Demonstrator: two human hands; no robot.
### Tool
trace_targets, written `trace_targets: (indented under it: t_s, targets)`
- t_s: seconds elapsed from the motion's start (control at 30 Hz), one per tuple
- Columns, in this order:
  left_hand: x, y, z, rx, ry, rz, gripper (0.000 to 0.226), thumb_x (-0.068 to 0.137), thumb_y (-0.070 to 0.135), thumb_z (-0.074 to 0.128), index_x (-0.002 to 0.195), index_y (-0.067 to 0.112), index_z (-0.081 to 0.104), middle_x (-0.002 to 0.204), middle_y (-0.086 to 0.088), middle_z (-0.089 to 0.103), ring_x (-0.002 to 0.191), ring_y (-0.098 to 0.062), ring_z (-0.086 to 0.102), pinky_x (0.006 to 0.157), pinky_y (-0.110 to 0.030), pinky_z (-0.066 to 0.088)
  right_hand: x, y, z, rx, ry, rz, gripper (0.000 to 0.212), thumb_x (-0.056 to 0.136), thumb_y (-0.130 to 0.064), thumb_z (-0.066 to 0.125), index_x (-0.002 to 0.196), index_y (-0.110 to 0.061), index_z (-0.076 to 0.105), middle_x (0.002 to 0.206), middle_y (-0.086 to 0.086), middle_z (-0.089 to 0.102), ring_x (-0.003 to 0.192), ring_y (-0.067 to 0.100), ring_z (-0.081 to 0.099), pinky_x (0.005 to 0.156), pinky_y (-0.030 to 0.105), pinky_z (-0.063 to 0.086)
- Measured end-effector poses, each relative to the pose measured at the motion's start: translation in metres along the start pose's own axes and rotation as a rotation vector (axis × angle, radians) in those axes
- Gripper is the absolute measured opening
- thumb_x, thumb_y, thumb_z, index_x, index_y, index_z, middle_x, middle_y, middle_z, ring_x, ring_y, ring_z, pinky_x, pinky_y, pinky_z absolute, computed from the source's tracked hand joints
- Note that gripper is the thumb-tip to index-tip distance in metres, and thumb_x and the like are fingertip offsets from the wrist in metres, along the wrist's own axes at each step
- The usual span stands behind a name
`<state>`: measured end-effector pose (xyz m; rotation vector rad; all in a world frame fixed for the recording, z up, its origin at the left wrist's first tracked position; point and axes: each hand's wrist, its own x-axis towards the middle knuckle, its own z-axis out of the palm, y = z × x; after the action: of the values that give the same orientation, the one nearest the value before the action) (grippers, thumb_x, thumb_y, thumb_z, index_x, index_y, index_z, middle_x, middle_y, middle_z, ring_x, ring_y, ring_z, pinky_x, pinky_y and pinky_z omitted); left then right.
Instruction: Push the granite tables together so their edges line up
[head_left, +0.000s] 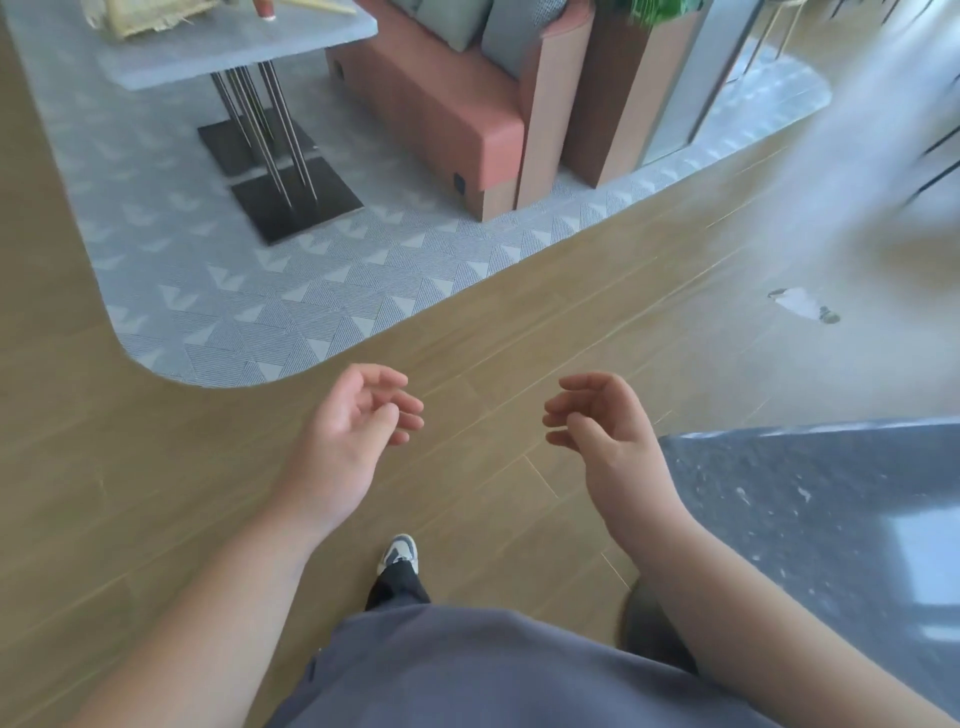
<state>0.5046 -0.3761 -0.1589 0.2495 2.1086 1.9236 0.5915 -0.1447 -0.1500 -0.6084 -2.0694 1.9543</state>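
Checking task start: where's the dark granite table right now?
In the head view the dark granite table sits at the lower right, on the wooden floor, just beyond the right hand, which hangs loosely curled and isn't touching it.

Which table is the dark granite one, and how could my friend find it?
Start at the wooden floor that fills most of the view, then look to the lower right, just past the person's right hand. The dark granite table is there, a blue-grey speckled, glossy slab. The other table, top left on the patterned carpet, is pale grey with thin metal legs.

Granite table right; second table far left.
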Motion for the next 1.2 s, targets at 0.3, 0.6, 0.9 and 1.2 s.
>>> trace_targets:
  t_s: [0.3, 0.6, 0.9, 1.2]
  targets:
    - [0.166, 0.031, -0.061, 0.012, -0.218, 0.018, 0.027, 0.089, 0.014, 0.05, 0.101, 0.033, 0.065, 0.097, -0.004, 0.074, 0.091, -0.022, 0.072, 0.081, -0.033, 0.059, 0.112, -0.04, 0.064, 0.007, 0.182, 0.014, 0.037, 0.092, 0.009, 0.042, 0.111, -0.018, 0.059, 0.093, 0.0, 0.069, 0.089, 0.018, 0.068, 0.085, 0.04, 0.059]
    - [0.279, 0.056, 0.041, 0.031, -0.554, 0.102, 0.024, 0.092, 0.023, 0.052, 0.11, 0.034, 0.063, 0.105, -0.003, 0.072, 0.099, -0.026, 0.072, 0.082, -0.032, 0.058, 0.171, -0.053, 0.007, 0.032, 0.411, -0.059, 0.038, 0.088, 0.001, 0.043, 0.111, -0.024, 0.058, 0.099, -0.002, 0.07, 0.096, 0.018, 0.069, 0.086, 0.037, 0.058]
    - [0.386, 0.102, 0.237, 0.047, -0.791, 0.167, 0.026, 0.09, 0.009, 0.047, 0.113, 0.014, 0.058, 0.097, -0.001, 0.072, 0.093, -0.023, 0.07, 0.083, -0.035, 0.058, 0.25, -0.046, -0.134, 0.051, 0.663, -0.09, 0.037, 0.086, -0.007, 0.046, 0.111, -0.032, 0.058, 0.103, -0.004, 0.07, 0.103, 0.019, 0.068, 0.092, 0.046, 0.056]
    - [0.443, 0.128, 0.387, 0.024, -1.023, 0.136, 0.027, 0.088, 0.01, 0.048, 0.113, 0.008, 0.058, 0.095, -0.007, 0.07, 0.089, -0.024, 0.071, 0.081, -0.036, 0.059, 0.298, -0.05, -0.223, 0.044, 0.852, -0.062, 0.035, 0.086, -0.008, 0.05, 0.111, -0.032, 0.058, 0.104, -0.002, 0.07, 0.106, 0.02, 0.067, 0.094, 0.049, 0.054]
